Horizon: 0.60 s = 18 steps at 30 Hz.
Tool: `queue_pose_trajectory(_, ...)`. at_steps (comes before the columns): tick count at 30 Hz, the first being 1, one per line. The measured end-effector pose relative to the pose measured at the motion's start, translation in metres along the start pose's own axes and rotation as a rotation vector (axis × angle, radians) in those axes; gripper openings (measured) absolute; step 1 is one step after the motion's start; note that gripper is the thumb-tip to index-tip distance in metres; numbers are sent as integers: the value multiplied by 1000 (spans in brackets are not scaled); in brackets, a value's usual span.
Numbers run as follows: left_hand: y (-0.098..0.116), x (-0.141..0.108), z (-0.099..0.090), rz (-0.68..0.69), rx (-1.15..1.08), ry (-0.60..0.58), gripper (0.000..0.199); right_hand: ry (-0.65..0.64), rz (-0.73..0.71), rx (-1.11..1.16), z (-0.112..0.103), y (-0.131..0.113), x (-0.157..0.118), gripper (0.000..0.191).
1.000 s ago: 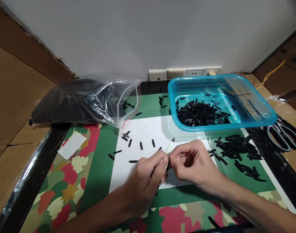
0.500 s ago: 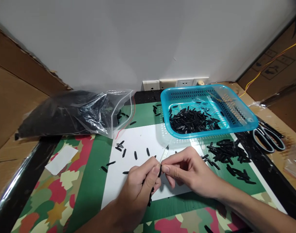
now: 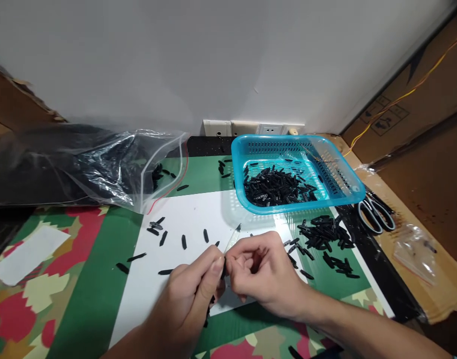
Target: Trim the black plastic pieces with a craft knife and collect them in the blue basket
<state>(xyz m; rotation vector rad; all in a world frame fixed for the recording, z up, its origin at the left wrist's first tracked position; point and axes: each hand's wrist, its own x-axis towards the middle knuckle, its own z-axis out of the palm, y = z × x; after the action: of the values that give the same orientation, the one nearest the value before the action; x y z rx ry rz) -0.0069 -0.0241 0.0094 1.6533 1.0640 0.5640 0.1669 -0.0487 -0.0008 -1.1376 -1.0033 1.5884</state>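
Note:
My left hand (image 3: 194,286) is closed, with a small black elongated piece (image 3: 224,271) pinched upright between thumb and forefinger. More black pieces (image 3: 207,315) poke out below its curled fingers. Against that pinched piece, the thumb and fingertips of my right hand (image 3: 264,271) are pressed together; what lies between them is hidden. A pale pen-like tool (image 3: 233,239) with a dark pointed tip shows just beyond the fingertips, its lower end covered. Around both hands, loose black pieces (image 3: 184,242) lie scattered on a white sheet (image 3: 193,212).
Behind my right hand stands a blue plastic basket (image 3: 299,207) holding many black pieces. Piles of black pieces (image 3: 320,233) lie at right, near scissors (image 3: 376,217) and a small clear bag (image 3: 415,254). A large zip bag (image 3: 101,167) full of dark contents lies at left, beside a white paper slip (image 3: 30,254).
The whole view has shifted, so most things sit further left. My right fingers have curled in more tightly against the black piece; my left hand keeps its pinch.

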Motion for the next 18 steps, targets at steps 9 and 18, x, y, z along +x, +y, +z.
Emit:
queue_pose_trajectory(9,6,-1,7,-34,5,107,40,122,-82,-215,8,7,0,13)
queue_pose_trajectory(18,-11,9,-3,-62,-362,-55,44,28,-113,-212,1,-6,1,20)
